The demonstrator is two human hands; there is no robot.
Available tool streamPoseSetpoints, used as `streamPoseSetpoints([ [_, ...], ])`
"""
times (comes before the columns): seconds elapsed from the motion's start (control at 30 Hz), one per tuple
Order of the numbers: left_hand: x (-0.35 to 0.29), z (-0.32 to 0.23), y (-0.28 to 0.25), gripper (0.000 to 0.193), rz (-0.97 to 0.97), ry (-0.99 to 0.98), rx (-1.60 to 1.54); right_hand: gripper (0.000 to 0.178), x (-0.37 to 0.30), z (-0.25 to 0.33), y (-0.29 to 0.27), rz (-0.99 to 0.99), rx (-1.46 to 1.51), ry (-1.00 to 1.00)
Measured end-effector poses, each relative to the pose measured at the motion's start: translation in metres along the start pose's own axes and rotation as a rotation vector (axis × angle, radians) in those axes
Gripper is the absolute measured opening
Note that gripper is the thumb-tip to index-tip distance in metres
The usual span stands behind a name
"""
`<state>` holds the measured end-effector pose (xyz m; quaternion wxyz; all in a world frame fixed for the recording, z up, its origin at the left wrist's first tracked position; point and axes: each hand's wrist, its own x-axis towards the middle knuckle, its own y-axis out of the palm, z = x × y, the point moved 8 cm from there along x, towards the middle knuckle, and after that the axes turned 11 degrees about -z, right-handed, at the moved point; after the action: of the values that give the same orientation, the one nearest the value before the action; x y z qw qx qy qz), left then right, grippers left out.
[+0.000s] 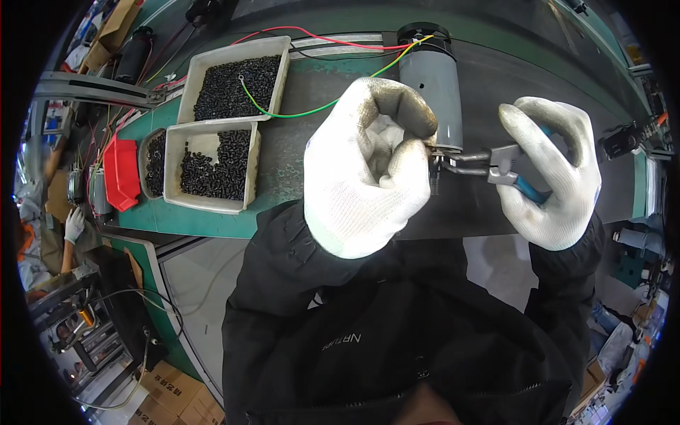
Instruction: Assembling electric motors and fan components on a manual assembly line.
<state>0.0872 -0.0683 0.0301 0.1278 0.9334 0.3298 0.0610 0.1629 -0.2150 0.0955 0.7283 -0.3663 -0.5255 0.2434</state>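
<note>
A grey cylindrical motor (431, 81) with a black end cap lies on the dark bench, its shaft end toward me. My right hand (572, 177), in a white glove, is wrapped round the teal handles of a pair of pliers (501, 164). Their jaws point left and reach the motor's shaft end. My left hand (347, 195), in a white glove with stained fingertips, is closed in a pinch beside the plier tips. Whatever lies between its thumb and forefinger is too small to make out.
Two off-white trays (185, 117) (248, 195) of small black parts stand on the green mat at left, beside a smaller tub (151, 185) and a red bin (122, 173). Red, yellow and green wires run from the motor. Another person's gloved hand (74, 225) shows far left.
</note>
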Motion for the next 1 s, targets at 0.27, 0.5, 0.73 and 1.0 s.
streamPoseSetpoints([
  [0.27,-0.002,0.006,-0.003,0.026,0.023,-0.048,0.092,0.062,0.005,0.004,0.005,0.018,-0.026,-0.064],
  [0.5,0.076,-0.031,0.041,0.016,0.127,0.833,0.781,0.033,-0.003,-0.094,0.039,-0.192,0.275,0.385],
  [0.73,0.193,0.111,0.02,0.068,0.15,0.126,1.21,0.028,-0.056,-0.138,0.178,0.018,1.931,1.317],
  [1.0,0.126,0.039,0.038,0.068,-0.018,0.248,1.127,0.031,-0.056,-0.11,0.137,-0.185,2.03,1.09],
])
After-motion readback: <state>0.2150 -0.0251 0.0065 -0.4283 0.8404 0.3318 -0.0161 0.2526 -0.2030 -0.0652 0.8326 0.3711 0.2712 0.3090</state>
